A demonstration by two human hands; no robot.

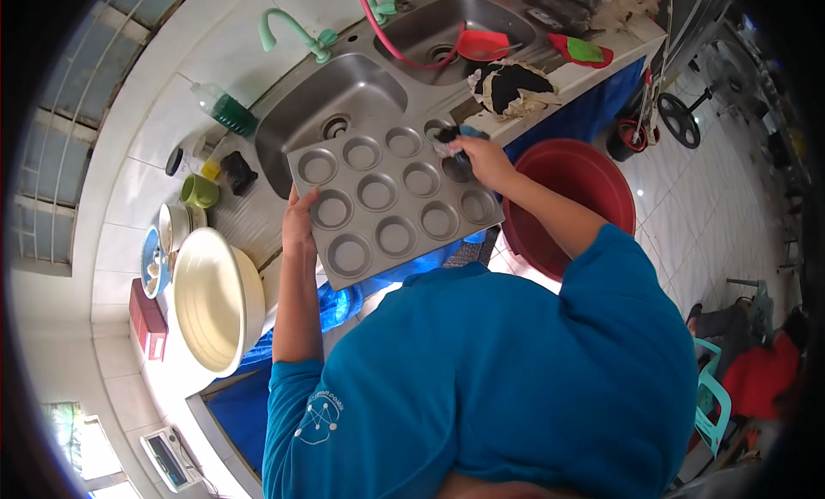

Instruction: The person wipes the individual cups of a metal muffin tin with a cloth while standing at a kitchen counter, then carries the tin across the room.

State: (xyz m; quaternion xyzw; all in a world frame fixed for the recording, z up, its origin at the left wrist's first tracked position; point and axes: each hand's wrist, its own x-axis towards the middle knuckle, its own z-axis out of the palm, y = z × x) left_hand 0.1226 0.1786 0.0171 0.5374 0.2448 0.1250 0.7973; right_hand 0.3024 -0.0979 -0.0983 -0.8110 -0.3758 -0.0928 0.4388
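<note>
A grey metal muffin tin [398, 199] with several round cups is held tilted over the near edge of the sink counter. My left hand [300, 219] grips its left edge, the thumb on top. At the tin's far right corner, my right hand [480, 154] is closed on a dark cloth [454, 138], which touches the cups there; part of the cloth is hidden by the fingers. Beyond the tin lies the left basin [367, 80] of a stainless steel double sink, below a pale green faucet [290, 32].
A pink hose [380, 35] runs into the right basin beside a red dustpan-like container [483, 45]. A bottle of green liquid [225, 109], a green mug [200, 191] and a cream basin [216, 299] line the left. A large red tub [573, 196] stands right. A person [760, 370] sits behind.
</note>
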